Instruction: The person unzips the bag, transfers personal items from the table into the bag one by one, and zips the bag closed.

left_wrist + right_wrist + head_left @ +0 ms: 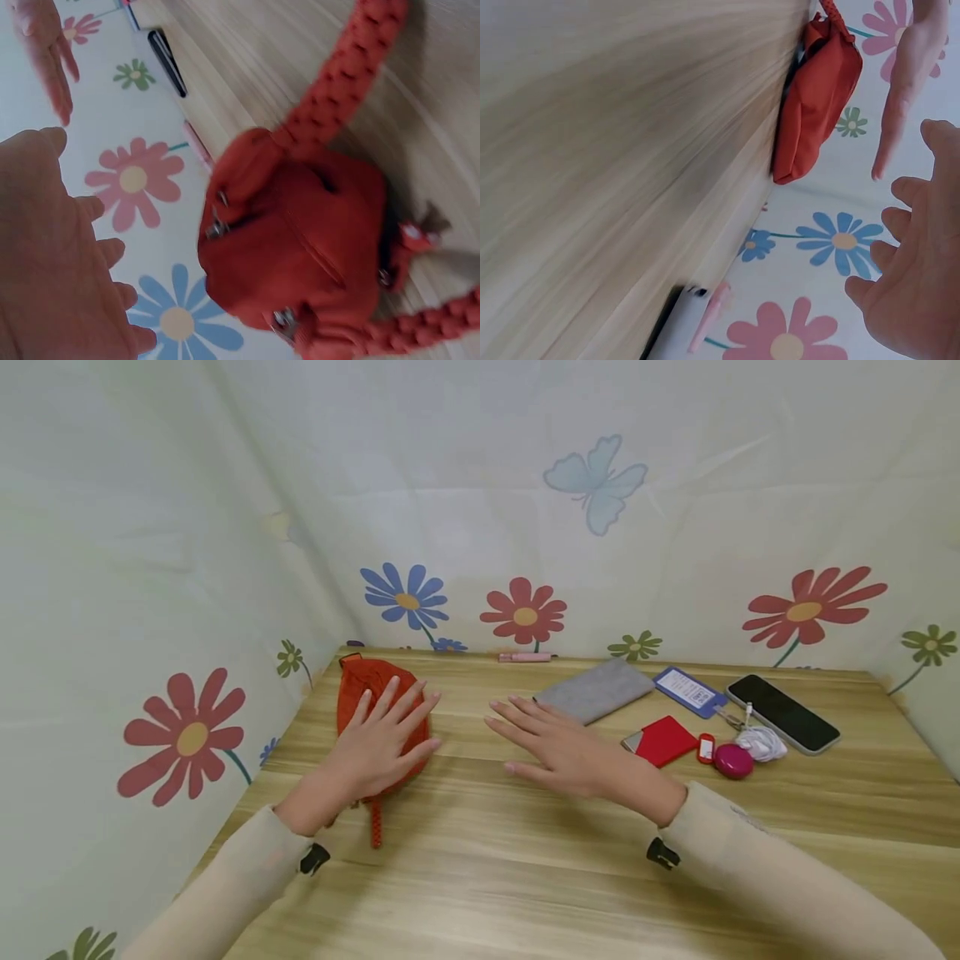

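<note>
An orange-red bag (358, 683) with a braided strap (341, 75) and zips lies at the table's left. My left hand (378, 739), fingers straight and spread, is held over the bag and hides part of it in the head view. The left wrist view shows a gap between that palm and the bag (300, 232). My right hand (570, 756) hovers palm down over the middle of the table, fingers extended and holding nothing. Just beyond its fingers is a flat grey pouch (600, 689), whose near end the hand partly overlaps in the head view.
On the right lie a blue badge holder (688, 692), a phone (783, 712), a bundled white cable (763, 744), a round magenta case (733, 762), a small red item (706, 748) and a red card holder (666, 742). A pink pen-like stick (525, 657) lies by the flowered back curtain (465, 510).
</note>
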The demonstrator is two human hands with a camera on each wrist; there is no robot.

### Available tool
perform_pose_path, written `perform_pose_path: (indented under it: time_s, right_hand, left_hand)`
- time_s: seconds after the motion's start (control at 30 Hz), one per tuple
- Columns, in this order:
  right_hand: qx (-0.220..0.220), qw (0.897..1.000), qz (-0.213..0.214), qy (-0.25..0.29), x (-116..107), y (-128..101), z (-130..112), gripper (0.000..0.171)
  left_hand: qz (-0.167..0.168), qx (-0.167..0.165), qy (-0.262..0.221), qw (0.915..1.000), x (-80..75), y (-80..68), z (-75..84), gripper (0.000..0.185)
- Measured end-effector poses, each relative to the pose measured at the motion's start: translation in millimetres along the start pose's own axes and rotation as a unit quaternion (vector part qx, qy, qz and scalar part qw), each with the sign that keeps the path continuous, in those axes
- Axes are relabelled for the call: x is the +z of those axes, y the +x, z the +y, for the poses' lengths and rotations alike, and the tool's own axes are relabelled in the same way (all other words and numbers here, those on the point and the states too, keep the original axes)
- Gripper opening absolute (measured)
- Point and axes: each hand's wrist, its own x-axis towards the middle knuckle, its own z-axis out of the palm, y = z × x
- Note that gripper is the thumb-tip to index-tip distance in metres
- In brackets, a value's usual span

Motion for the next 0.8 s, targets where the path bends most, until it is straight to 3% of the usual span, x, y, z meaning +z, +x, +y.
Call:
perform_pose_path:
  time_s: [0.3, 0.57, 0.8]
  right_hand:
    - [-0.002, 1.000, 0.000, 0.006, 4, 23, 6, 0.070]
    - [0.009, 1.000, -0.010, 0.010, 16, 45, 14, 0.070]
    - [-0.001, 0.999, -0.032, 0.028, 28, 81, 13, 0.069]
  left_hand:
    - [-0.022, -0.043, -0.030, 0.9984, 6.1, 10.2, -15.0, 0.078]
    - [-0.055, -0.109, -0.087, 0.9887, 16.4, 19.6, -28.8, 0.089]
    - [-0.069, -0.133, -0.108, 0.9828, 26.0, 12.6, -47.7, 0.095]
